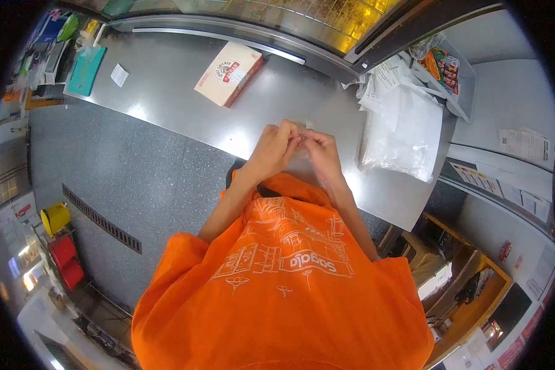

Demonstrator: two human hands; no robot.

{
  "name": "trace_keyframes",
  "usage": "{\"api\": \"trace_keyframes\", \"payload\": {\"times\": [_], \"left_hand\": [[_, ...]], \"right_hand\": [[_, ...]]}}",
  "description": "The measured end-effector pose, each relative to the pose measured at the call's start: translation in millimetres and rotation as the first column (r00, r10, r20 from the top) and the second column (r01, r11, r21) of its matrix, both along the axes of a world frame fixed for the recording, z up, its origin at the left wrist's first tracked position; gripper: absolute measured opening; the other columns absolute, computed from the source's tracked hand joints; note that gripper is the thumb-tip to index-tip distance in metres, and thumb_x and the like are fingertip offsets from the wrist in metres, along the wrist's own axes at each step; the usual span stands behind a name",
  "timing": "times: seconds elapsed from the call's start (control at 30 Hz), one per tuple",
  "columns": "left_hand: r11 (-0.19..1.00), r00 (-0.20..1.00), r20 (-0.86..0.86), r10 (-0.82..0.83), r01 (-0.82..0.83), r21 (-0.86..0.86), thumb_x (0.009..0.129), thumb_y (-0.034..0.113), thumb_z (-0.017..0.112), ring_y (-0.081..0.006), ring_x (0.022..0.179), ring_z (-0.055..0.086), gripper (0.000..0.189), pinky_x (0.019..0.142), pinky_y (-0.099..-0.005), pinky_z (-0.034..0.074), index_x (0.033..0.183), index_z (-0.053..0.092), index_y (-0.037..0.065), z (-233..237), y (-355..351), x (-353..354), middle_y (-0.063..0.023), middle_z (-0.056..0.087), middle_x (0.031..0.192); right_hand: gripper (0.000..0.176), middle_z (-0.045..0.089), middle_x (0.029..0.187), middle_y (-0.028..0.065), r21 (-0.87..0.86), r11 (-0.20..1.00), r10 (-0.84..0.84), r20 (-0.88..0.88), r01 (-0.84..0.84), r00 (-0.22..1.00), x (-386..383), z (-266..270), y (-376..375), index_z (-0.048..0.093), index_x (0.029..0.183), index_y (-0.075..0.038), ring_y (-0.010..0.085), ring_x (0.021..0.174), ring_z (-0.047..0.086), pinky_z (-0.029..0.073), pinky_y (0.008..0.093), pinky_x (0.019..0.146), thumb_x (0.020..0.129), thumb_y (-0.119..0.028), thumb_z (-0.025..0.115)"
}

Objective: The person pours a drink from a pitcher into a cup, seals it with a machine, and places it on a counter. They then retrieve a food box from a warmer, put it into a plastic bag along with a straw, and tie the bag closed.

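Note:
Both hands meet over the front edge of the steel counter (pixel 166 80). My left hand (pixel 276 148) has its fingers bent and pinched together. Against its fingertips, my right hand (pixel 322 154) is closed in a pinch too. A small, clear, thin piece, perhaps plastic film, shows around the fingertips; its shape is hard to make out. Beyond my left hand lies a cream and red printed box (pixel 222 71), closed and set at a slant. To the right of my right hand rests a stack of clear plastic bags (pixel 401 132).
A teal board (pixel 86 71) and a small paper slip (pixel 119 75) lie on the counter's left part. Papers and a bin with colourful packets (pixel 444 71) stand at the back right. Behind the counter is a lit cabinet with wire racks (pixel 314 18).

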State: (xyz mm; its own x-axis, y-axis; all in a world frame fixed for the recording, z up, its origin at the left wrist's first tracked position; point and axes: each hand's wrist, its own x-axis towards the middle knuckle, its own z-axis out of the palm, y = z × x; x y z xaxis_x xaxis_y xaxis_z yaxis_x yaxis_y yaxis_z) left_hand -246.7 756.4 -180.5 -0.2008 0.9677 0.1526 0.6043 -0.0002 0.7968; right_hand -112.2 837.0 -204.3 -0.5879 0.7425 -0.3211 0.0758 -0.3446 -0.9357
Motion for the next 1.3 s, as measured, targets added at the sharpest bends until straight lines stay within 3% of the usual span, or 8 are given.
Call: {"api": "trace_keyframes", "payload": {"times": [0.07, 0.17, 0.3, 0.33, 0.37, 0.67, 0.93, 1.3], "left_hand": [[1.000, 1.000, 0.004, -0.020, 0.020, -0.009, 0.089, 0.007, 0.059, -0.0376, 0.081, 0.056, 0.023, 0.081, -0.0430, 0.043, 0.101, 0.040, 0.003, 3, 0, -1, -0.0145, 0.058, 0.089], [0.997, 0.997, -0.071, -0.038, 0.033, -0.067, 0.090, 0.005, 0.057, -0.0321, 0.084, 0.058, 0.021, 0.078, -0.0382, 0.044, 0.102, 0.039, 0.003, 3, 0, 1, -0.0142, 0.058, 0.088], [0.998, 0.803, 0.596, 0.030, 0.003, -0.055, 0.089, -0.003, 0.052, -0.0195, 0.086, 0.058, 0.020, 0.077, -0.0302, 0.045, 0.103, 0.038, 0.005, -16, -1, -6, -0.0085, 0.058, 0.087], [0.994, 0.508, 0.860, 0.054, 0.055, -0.095, 0.089, -0.005, 0.050, -0.0159, 0.088, 0.058, 0.022, 0.078, -0.0278, 0.046, 0.103, 0.038, 0.005, -21, 0, -12, -0.0070, 0.057, 0.087], [0.994, 0.508, 0.859, 0.054, 0.052, -0.093, 0.089, -0.005, 0.050, -0.0159, 0.088, 0.058, 0.022, 0.078, -0.0278, 0.046, 0.103, 0.038, 0.005, -21, 6, -16, -0.0070, 0.057, 0.087], [0.962, 0.585, 0.808, 0.072, 0.173, -0.211, 0.086, -0.005, 0.051, -0.0151, 0.093, 0.061, 0.032, 0.082, -0.0255, 0.048, 0.115, 0.062, 0.000, -17, 14, -31, -0.0090, 0.066, 0.110], [0.994, 0.994, -0.101, -0.049, 0.058, 0.088, 0.075, 0.001, 0.063, -0.0266, 0.076, 0.062, 0.013, 0.073, -0.0343, 0.049, 0.087, 0.065, -0.003, -14, 21, -45, -0.0134, 0.064, 0.084], [0.944, 0.916, -0.296, -0.271, 0.314, 0.106, 0.071, 0.002, 0.060, -0.0340, 0.069, 0.052, 0.008, 0.065, -0.0410, 0.045, 0.069, 0.053, -0.001, -46, 42, -68, -0.0142, 0.052, 0.070]], "right_hand": [[0.016, 0.067, 0.089, 0.0043, -0.367, 0.930, -0.068, -0.216, -0.017, 0.974, 1, 2, 2, 0.069, 0.096, 0.005, 0.0074, 0.079, 0.058, 0.046, 0.0215, 0.072, 0.087, -0.003, 0.058], [0.017, 0.066, 0.091, 0.0047, -0.287, 0.953, -0.165, -0.217, 0.099, 0.962, -2, -8, -12, 0.069, 0.098, 0.005, 0.0096, 0.086, 0.058, 0.046, 0.0233, 0.075, 0.088, -0.007, 0.061], [0.016, 0.062, 0.094, 0.0060, -0.630, 0.776, -0.351, -0.385, 0.035, 0.854, 6, -5, 1, 0.068, 0.097, 0.003, 0.0124, 0.087, 0.058, 0.046, 0.0247, 0.073, 0.090, -0.010, 0.061], [0.014, 0.060, 0.095, 0.0075, -0.055, 0.998, -0.025, -0.266, 0.010, 0.964, 10, 0, 3, 0.068, 0.097, 0.001, 0.0147, 0.085, 0.058, 0.047, 0.0259, 0.072, 0.090, -0.009, 0.061], [0.013, 0.059, 0.097, 0.0091, 0.514, 0.841, 0.175, 0.039, -0.170, 0.984, 10, 7, 4, 0.068, 0.096, 0.000, 0.0169, 0.082, 0.058, 0.048, 0.0272, 0.071, 0.090, -0.008, 0.060], [0.024, 0.055, 0.110, 0.0133, 0.845, 0.520, -0.034, 0.168, -0.126, 0.985, 1, -1, -1, 0.071, 0.100, -0.009, 0.0270, 0.084, 0.057, 0.049, 0.0341, 0.072, 0.078, -0.001, 0.067], [0.020, 0.054, 0.113, 0.0141, 0.815, 0.533, 0.061, 0.233, -0.229, 0.971, 28, 10, -4, 0.070, 0.100, -0.007, 0.0277, 0.100, 0.053, 0.046, 0.0339, 0.083, 0.082, -0.002, 0.065], [0.018, 0.065, 0.092, 0.0076, 0.392, 0.914, 0.012, 0.239, -0.108, 0.971, 76, -10, -6, 0.066, 0.105, -0.002, 0.0172, 0.087, 0.060, 0.047, 0.0263, 0.075, 0.090, -0.007, 0.058]]}}
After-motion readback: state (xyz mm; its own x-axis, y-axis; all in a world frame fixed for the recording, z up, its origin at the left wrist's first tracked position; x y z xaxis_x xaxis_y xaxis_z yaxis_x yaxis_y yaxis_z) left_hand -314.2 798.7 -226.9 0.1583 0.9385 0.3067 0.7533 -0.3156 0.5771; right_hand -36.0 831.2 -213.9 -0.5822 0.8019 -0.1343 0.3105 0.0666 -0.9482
